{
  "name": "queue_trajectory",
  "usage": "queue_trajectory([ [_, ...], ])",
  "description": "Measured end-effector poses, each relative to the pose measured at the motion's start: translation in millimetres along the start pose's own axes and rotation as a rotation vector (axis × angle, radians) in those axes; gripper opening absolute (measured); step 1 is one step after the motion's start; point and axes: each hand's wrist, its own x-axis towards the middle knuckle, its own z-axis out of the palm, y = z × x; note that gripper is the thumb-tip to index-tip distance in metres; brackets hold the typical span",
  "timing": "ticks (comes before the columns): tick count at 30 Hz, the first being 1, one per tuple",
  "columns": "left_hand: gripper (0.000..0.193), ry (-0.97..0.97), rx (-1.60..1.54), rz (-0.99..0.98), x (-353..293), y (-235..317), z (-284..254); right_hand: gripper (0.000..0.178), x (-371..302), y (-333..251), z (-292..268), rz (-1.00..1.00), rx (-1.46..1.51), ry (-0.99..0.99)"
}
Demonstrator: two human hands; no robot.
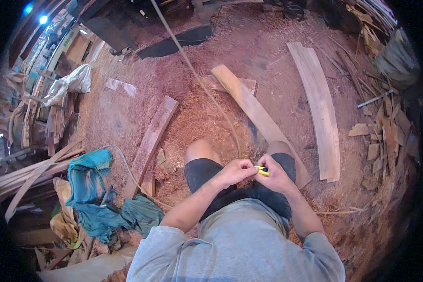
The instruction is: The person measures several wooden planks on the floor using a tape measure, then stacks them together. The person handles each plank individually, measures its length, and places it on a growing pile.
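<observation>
Floor [268,51]: sawdust-covered, boards [320,122] lying abt.
Sides: scrap wood [389,136] piled L & R.
R hand [277,178]: closed arnd yellow tool [262,171], over lap [205,177].
L hand [236,172]: fingers closed, prob. pinching tool's L end.

Left, ahead and right on the floor [108,110]

The tool [264,171] is in the right hand [274,176], with the left hand [237,172] at its left. One plank [154,143] lies left of the left knee [202,149]; a second plank [251,105] runs over a short board [249,84] toward the right knee [278,148]. Farther right come paired boards [317,113], then a scrap pile [390,136]. Left of the first plank lies a cloth [91,216]
</observation>
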Motion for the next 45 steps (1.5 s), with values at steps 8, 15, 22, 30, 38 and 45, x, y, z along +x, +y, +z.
queue_trajectory([
  [8, 0.008, 0.052, -0.441, 0.15, -19, -13, -25, 0.02, -25, -11, -26, -0.302, -0.301, -0.078],
  [15, 0.018, 0.792, -0.588, 0.523, -80, 35, -216, 0.013, -139, 54, -101, 0.125, -0.276, 0.394],
  [22, 0.054, 0.994, 0.842, 0.322, -39, -26, -111, 0.019, 9, 145, -101, 0.258, -0.454, 0.569],
  [30, 0.054, 1.164, 0.985, 0.391, -41, -45, -91, 0.018, 125, 203, -78, 0.458, -0.535, 0.387],
  [38, 0.049, 1.138, 1.013, 0.435, -23, -47, -102, 0.025, 62, 238, -103, 0.367, -0.431, 0.463],
  [45, 0.046, 1.136, 0.924, 0.341, -26, -60, -105, 0.025, -156, 249, -135, 0.644, -0.459, 0.441],
])
